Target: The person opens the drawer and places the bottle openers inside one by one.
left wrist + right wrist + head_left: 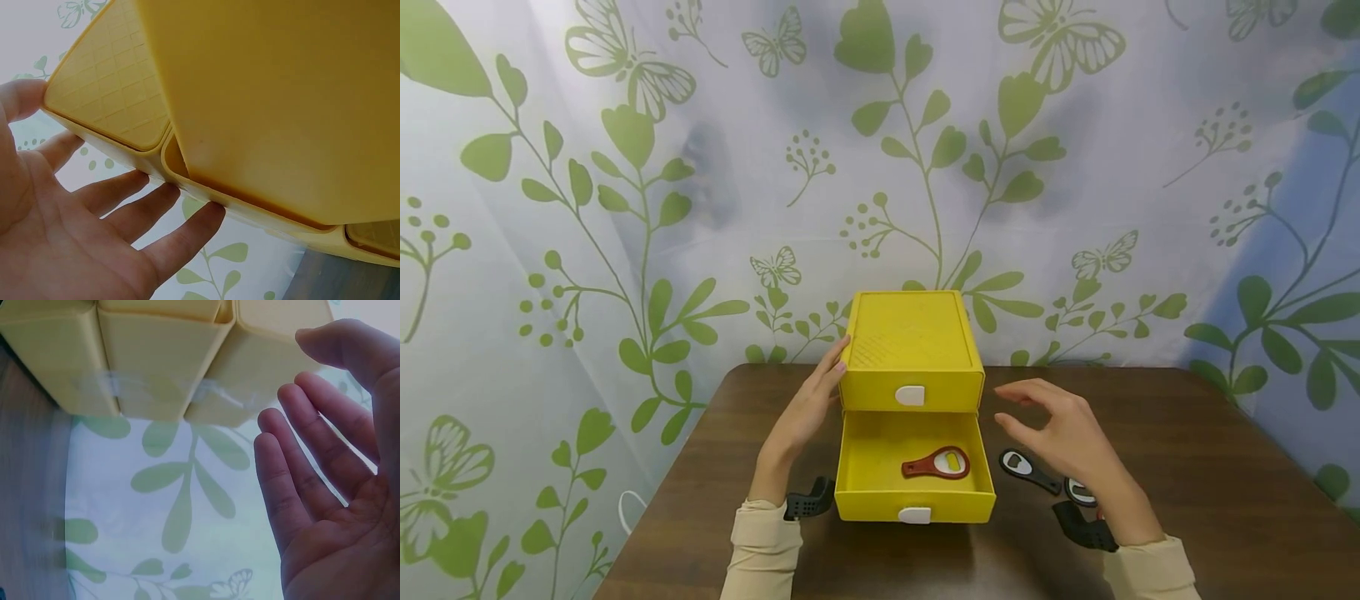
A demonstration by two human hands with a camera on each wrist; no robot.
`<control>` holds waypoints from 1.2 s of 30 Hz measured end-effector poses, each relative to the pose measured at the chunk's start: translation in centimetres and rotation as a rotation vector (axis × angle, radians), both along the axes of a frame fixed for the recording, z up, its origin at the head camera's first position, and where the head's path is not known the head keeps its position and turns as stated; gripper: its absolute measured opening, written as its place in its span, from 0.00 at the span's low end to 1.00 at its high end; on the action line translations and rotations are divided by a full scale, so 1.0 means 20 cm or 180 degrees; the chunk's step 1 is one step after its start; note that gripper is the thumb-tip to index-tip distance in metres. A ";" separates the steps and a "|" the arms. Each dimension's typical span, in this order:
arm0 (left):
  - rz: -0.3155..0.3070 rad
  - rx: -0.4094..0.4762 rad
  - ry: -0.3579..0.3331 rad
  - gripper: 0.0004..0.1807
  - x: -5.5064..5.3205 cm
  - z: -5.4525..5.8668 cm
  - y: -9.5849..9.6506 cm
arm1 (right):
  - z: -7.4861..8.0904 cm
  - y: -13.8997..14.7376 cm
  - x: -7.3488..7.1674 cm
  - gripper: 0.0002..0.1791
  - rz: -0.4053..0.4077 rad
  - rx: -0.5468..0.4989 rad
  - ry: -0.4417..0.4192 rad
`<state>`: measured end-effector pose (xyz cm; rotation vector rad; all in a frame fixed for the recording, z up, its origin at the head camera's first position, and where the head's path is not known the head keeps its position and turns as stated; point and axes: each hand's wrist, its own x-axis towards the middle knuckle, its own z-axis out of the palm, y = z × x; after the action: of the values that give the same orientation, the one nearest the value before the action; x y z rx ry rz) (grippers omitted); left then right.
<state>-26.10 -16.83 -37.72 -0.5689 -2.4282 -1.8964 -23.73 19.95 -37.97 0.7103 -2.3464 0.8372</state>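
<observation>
A yellow drawer cabinet [912, 332] stands on the table, its lower drawer [865, 467] pulled out. Inside that drawer lies a red bottle opener [937, 463] with a white head. My left hand [805, 417] rests against the cabinet's left side, fingers fairly straight along the wall and thumb at the top edge; the left wrist view shows these fingers [181, 240] against the yellow side. To the right of the cabinet my right hand [1063, 429] hovers in the air, fingers loosely bent and holding nothing. The right wrist view shows its fingers [312, 444] apart from the cabinet.
On the brown table [1210, 467], below my right hand, lies a black bottle opener [1028, 472]. A second dark opener [1079, 492] is partly hidden by the right wrist, with a bit of red beside it. A leaf-patterned curtain [760, 208] hangs behind the table.
</observation>
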 end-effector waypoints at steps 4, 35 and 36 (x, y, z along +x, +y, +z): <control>-0.0018 0.0020 -0.0018 0.32 0.01 0.00 0.00 | 0.01 0.04 0.00 0.19 -0.0037 -0.0022 0.0056; -0.0065 0.0045 0.0013 0.32 0.00 0.00 0.00 | -0.09 0.30 -0.02 0.20 -0.0458 0.0179 -0.0225; -0.0061 0.0040 0.0015 0.32 0.00 0.00 -0.01 | -0.09 0.31 -0.02 0.20 -0.0459 0.0174 -0.0264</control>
<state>-26.01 -16.93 -37.73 -0.5978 -2.4150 -1.9135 -24.20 26.15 -39.73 0.5301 -2.4693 0.7552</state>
